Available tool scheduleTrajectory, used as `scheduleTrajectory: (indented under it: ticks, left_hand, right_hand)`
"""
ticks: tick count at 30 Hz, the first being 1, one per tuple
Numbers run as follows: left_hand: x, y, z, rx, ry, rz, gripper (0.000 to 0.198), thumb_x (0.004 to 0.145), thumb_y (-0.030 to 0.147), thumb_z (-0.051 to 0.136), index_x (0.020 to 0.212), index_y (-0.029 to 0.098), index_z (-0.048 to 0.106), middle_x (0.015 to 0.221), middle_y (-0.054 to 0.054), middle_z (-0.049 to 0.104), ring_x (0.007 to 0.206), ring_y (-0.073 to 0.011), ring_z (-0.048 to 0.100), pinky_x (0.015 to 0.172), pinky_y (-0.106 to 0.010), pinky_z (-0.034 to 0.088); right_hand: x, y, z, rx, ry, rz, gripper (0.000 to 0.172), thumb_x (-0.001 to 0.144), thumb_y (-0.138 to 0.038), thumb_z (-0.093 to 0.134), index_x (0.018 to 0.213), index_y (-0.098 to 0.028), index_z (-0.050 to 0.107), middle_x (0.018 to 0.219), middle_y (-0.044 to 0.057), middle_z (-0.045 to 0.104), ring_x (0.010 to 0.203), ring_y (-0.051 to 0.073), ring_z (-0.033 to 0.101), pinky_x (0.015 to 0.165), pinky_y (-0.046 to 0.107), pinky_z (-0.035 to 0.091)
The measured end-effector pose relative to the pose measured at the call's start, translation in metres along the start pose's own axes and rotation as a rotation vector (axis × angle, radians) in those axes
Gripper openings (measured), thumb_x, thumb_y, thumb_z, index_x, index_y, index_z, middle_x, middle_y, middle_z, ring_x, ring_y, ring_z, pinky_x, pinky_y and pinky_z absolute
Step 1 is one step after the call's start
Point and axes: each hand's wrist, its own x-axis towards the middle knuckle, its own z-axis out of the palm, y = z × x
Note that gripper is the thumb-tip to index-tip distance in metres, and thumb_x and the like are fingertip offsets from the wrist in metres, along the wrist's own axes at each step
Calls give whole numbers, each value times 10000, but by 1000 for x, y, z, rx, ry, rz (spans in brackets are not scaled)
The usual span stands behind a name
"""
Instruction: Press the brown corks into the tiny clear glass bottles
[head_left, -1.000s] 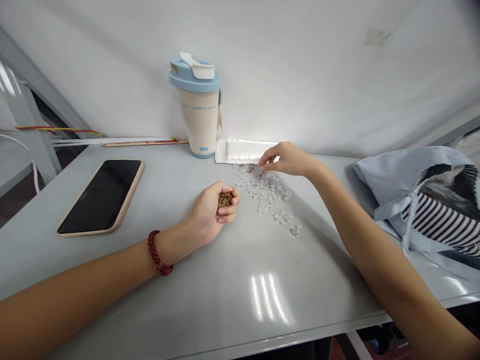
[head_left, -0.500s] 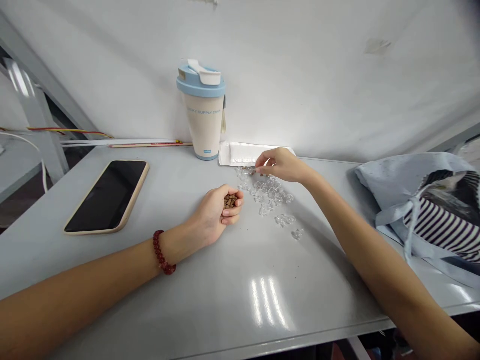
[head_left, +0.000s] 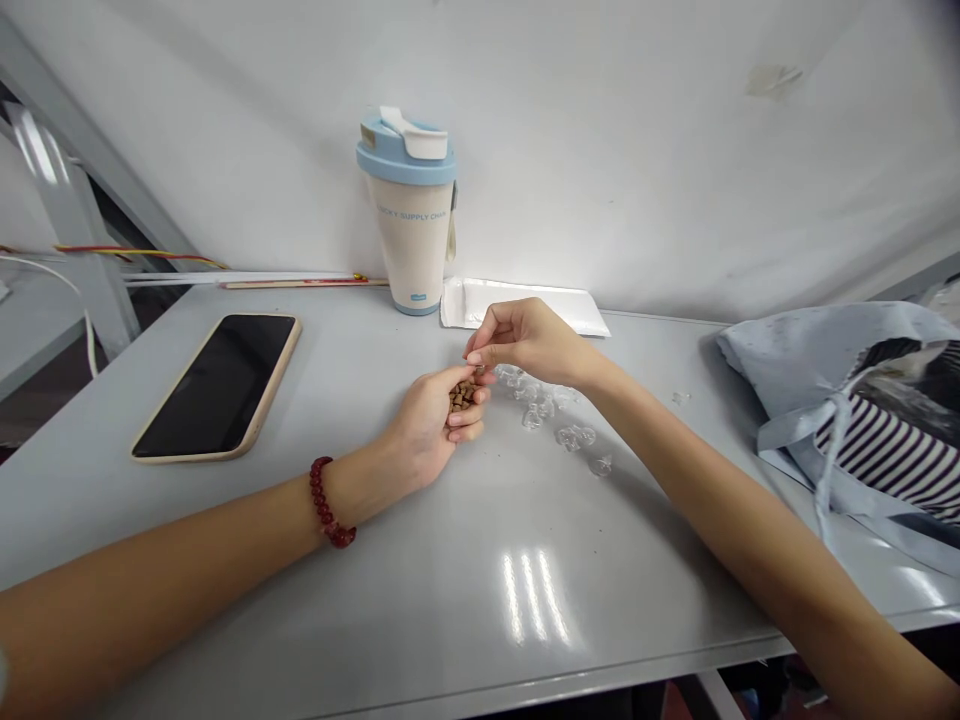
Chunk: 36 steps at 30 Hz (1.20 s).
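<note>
My left hand [head_left: 431, 425] rests on the grey table [head_left: 300, 560], cupped around a small heap of brown beads [head_left: 463, 395]. A red bead bracelet [head_left: 328, 502] circles that wrist. My right hand [head_left: 521, 340] hovers just above the left palm, thumb and forefinger pinched on something too small to make out. Several clear plastic pieces [head_left: 559, 415] lie scattered on the table right of both hands, partly hidden under the right hand.
A white tumbler with a blue lid [head_left: 411, 215] stands at the back by the wall, a white packet [head_left: 577, 310] beside it. A phone [head_left: 219, 385] lies screen-up at the left. A blue cloth bag [head_left: 855, 400] sits at the right edge.
My right hand has drawn back from the clear pieces near the packet to just over my left palm. My left hand stayed put with the brown beads.
</note>
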Motion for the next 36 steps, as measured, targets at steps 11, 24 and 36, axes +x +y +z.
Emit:
scheduleTrajectory:
  ticks: [11,24,36]
  left_hand:
    - [-1,0,2,41,15,-10,270,875,140,465,606,133,486,595,27,434,368,-3,229,325,-144,205]
    - [1,4,-3,9,-47,-64,231,763,137,458,560,108,562,566,-14,483,360,-20,239,303,-148,213]
    - [1,4,-3,43,-34,-97,255,844,174,465,630,104,584,596,-6,480,364,-18,251,310,-152,211]
  right_hand:
    - [0,15,-40,-209,-13,11,67,750,-104,697,759,-144,644,757,32,698,708,135,638,692,300,509]
    - [-4,21,-78,-1002,21,397,90,747,-110,685,800,-177,712,888,57,688,814,199,632,669,314,468]
    - [-5,8,-65,-825,22,190,83,678,-114,671,657,-194,666,749,18,655,711,161,567,633,311,405]
